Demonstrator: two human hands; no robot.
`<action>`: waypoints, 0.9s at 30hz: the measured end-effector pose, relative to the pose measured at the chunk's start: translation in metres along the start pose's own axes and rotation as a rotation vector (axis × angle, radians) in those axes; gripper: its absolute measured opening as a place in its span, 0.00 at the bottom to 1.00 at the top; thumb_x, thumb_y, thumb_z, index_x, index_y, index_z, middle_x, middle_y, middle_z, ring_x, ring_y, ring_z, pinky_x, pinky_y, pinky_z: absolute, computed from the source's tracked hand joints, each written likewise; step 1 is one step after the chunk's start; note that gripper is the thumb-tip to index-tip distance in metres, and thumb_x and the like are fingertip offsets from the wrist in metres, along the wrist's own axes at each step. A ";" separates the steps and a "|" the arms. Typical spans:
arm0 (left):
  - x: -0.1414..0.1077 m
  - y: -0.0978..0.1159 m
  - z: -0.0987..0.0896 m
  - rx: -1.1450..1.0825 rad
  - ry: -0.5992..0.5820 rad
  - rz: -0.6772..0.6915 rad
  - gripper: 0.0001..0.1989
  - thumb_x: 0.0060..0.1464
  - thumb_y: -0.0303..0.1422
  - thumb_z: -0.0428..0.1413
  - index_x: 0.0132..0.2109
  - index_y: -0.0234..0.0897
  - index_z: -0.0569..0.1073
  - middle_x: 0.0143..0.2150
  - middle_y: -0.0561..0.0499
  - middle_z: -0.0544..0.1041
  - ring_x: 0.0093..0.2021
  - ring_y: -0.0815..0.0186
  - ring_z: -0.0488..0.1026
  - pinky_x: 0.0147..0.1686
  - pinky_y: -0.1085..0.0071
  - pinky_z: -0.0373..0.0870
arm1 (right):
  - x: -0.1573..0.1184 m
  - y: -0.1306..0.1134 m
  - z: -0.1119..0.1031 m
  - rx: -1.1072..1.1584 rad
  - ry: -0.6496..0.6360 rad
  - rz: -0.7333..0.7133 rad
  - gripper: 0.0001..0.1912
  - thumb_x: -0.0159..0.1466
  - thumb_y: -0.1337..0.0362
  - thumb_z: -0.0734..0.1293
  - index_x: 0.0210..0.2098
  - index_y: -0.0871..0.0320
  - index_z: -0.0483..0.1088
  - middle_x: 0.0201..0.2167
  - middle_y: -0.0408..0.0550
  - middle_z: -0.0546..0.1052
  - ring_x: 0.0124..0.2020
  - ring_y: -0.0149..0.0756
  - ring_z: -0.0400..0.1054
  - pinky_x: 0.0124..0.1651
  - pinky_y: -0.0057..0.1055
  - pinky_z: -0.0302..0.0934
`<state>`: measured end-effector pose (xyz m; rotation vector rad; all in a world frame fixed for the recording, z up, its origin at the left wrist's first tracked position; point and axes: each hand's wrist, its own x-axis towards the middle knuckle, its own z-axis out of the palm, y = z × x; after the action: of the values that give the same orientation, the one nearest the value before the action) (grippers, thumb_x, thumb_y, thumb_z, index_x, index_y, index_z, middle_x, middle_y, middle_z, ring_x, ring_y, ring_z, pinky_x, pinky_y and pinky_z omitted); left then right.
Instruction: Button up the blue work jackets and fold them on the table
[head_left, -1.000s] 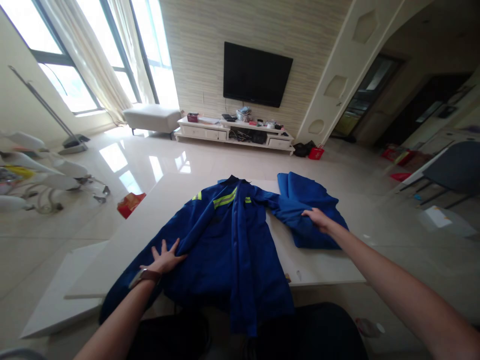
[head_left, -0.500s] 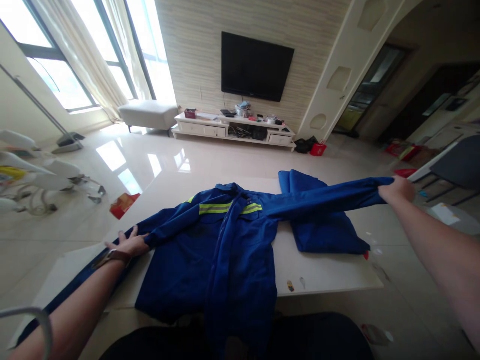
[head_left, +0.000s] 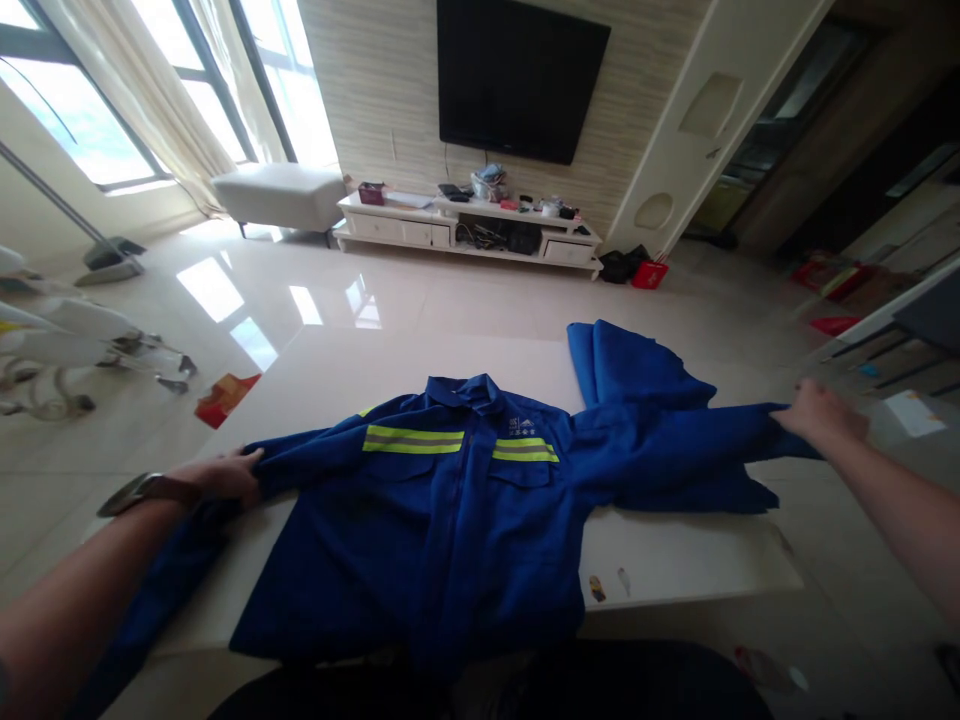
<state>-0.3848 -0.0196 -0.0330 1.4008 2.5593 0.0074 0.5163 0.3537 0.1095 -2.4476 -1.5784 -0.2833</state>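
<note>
A blue jacket with yellow-green reflective stripes lies front up on a white table, its collar pointing away from me and its lower edge at the near side. My left hand, a watch on its wrist, grips the cuff end of the sleeve on the left. The end of the other sleeve is pinched in my right hand, which holds it out to the right. Beneath that sleeve is a folded blue garment. More blue cloth hangs below my left wrist.
Two small stickers are near the table's front edge. A red box stands on the floor to the left, beside a white chair base. Beyond the table are a low white cabinet, a television and a grey bench.
The jacket's front is spread wider and flatter, and a chest logo now shows. My left hand has moved left with its sleeve, my right hand slightly right and down. The camera view has tilted downward.
</note>
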 end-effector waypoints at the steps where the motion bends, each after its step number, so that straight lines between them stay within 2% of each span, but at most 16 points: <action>1: 0.008 0.018 -0.004 0.022 -0.090 0.002 0.32 0.45 0.30 0.61 0.58 0.19 0.74 0.59 0.30 0.75 0.61 0.41 0.70 0.55 0.51 0.70 | -0.012 -0.021 0.007 -0.027 0.005 -0.127 0.34 0.56 0.64 0.78 0.61 0.60 0.71 0.57 0.77 0.70 0.59 0.62 0.63 0.49 0.53 0.54; 2: 0.015 0.039 -0.008 0.030 -0.129 0.035 0.35 0.47 0.29 0.60 0.63 0.19 0.70 0.64 0.29 0.71 0.65 0.42 0.67 0.60 0.51 0.67 | -0.026 -0.045 0.012 -0.051 -0.009 -0.268 0.32 0.58 0.61 0.76 0.60 0.61 0.70 0.58 0.74 0.69 0.59 0.61 0.62 0.50 0.51 0.55; 3: 0.021 0.064 -0.011 0.017 -0.118 0.082 0.36 0.52 0.30 0.57 0.67 0.20 0.65 0.68 0.30 0.66 0.69 0.44 0.62 0.65 0.52 0.62 | -0.043 -0.073 0.018 -0.053 -0.029 -0.417 0.27 0.62 0.60 0.73 0.59 0.62 0.70 0.58 0.71 0.70 0.59 0.58 0.63 0.51 0.49 0.57; 5: 0.026 0.121 -0.012 -0.092 -0.042 0.241 0.34 0.61 0.33 0.50 0.72 0.27 0.59 0.72 0.36 0.61 0.71 0.52 0.60 0.69 0.58 0.57 | -0.086 -0.137 0.027 -0.009 -0.164 -0.699 0.19 0.66 0.60 0.68 0.54 0.60 0.72 0.55 0.64 0.73 0.57 0.53 0.66 0.55 0.46 0.60; 7: 0.026 0.180 -0.005 -0.248 0.036 0.439 0.32 0.66 0.35 0.44 0.75 0.37 0.56 0.75 0.43 0.57 0.73 0.57 0.58 0.71 0.59 0.55 | -0.137 -0.203 0.039 0.117 -0.247 -0.957 0.21 0.66 0.61 0.67 0.58 0.58 0.71 0.59 0.58 0.71 0.60 0.50 0.65 0.60 0.44 0.61; 9: 0.025 0.229 0.011 -0.281 0.074 0.530 0.32 0.68 0.40 0.42 0.77 0.45 0.51 0.77 0.46 0.52 0.75 0.53 0.53 0.72 0.49 0.52 | -0.191 -0.263 0.054 0.242 -0.301 -1.124 0.24 0.68 0.63 0.63 0.64 0.59 0.67 0.64 0.57 0.68 0.64 0.47 0.62 0.67 0.43 0.57; 11: 0.025 0.256 0.032 -0.212 0.017 0.538 0.32 0.69 0.45 0.42 0.77 0.54 0.50 0.79 0.50 0.47 0.77 0.43 0.46 0.69 0.32 0.47 | -0.238 -0.306 0.072 0.309 -0.371 -1.206 0.27 0.72 0.62 0.60 0.69 0.58 0.62 0.69 0.55 0.63 0.70 0.44 0.55 0.72 0.42 0.51; 13: 0.030 0.257 0.055 -0.103 -0.071 0.542 0.30 0.69 0.46 0.42 0.75 0.60 0.51 0.79 0.54 0.45 0.77 0.37 0.39 0.64 0.22 0.41 | -0.273 -0.330 0.093 0.251 -0.513 -1.203 0.30 0.73 0.57 0.58 0.73 0.51 0.55 0.74 0.50 0.54 0.73 0.49 0.49 0.73 0.49 0.49; 16: 0.044 0.227 0.078 -0.021 -0.103 0.599 0.28 0.71 0.47 0.39 0.75 0.64 0.51 0.79 0.57 0.44 0.77 0.36 0.33 0.62 0.19 0.35 | -0.299 -0.336 0.120 0.068 -0.691 -1.148 0.31 0.74 0.50 0.55 0.75 0.35 0.46 0.77 0.38 0.43 0.75 0.62 0.39 0.68 0.67 0.50; 18: 0.056 0.207 0.081 -0.014 -0.098 0.636 0.27 0.71 0.48 0.37 0.74 0.67 0.50 0.79 0.60 0.43 0.77 0.36 0.30 0.63 0.20 0.35 | -0.305 -0.335 0.132 -0.011 -0.686 -1.126 0.30 0.74 0.47 0.54 0.74 0.28 0.43 0.77 0.35 0.41 0.75 0.69 0.34 0.63 0.76 0.49; 20: 0.065 0.200 0.078 0.000 -0.123 0.638 0.27 0.70 0.49 0.38 0.74 0.68 0.50 0.79 0.61 0.43 0.77 0.34 0.29 0.63 0.20 0.37 | -0.306 -0.338 0.135 -0.046 -0.650 -1.106 0.30 0.74 0.46 0.53 0.73 0.25 0.43 0.77 0.35 0.41 0.73 0.73 0.37 0.60 0.79 0.49; 22: 0.068 0.207 0.071 0.008 -0.143 0.606 0.28 0.70 0.49 0.40 0.74 0.66 0.49 0.79 0.60 0.42 0.77 0.33 0.29 0.62 0.20 0.38 | -0.308 -0.346 0.128 -0.066 -0.656 -1.070 0.31 0.73 0.46 0.55 0.73 0.25 0.44 0.77 0.37 0.42 0.71 0.75 0.45 0.59 0.77 0.52; 24: 0.058 0.221 0.064 -0.017 -0.101 0.567 0.30 0.70 0.46 0.42 0.75 0.63 0.49 0.80 0.57 0.41 0.77 0.32 0.30 0.62 0.20 0.39 | -0.312 -0.349 0.113 -0.035 -0.645 -1.049 0.34 0.72 0.51 0.59 0.74 0.30 0.46 0.77 0.40 0.45 0.69 0.73 0.49 0.59 0.74 0.55; 26: 0.034 0.230 0.058 -0.090 -0.002 0.529 0.31 0.69 0.43 0.44 0.76 0.58 0.50 0.80 0.54 0.40 0.77 0.34 0.31 0.64 0.22 0.40 | -0.311 -0.335 0.094 0.104 -0.559 -1.076 0.35 0.70 0.56 0.61 0.75 0.40 0.51 0.75 0.46 0.52 0.68 0.67 0.51 0.63 0.67 0.56; 27: 0.017 0.230 0.056 -0.139 0.047 0.511 0.31 0.69 0.41 0.45 0.76 0.55 0.51 0.80 0.52 0.40 0.77 0.36 0.32 0.66 0.25 0.42 | -0.306 -0.318 0.085 0.208 -0.487 -1.095 0.33 0.70 0.58 0.61 0.73 0.46 0.55 0.73 0.49 0.57 0.68 0.62 0.54 0.65 0.61 0.57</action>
<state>-0.1909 0.1138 -0.0657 1.9663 2.1134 0.2969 0.1059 0.2388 -0.0324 -1.3155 -2.8386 0.3400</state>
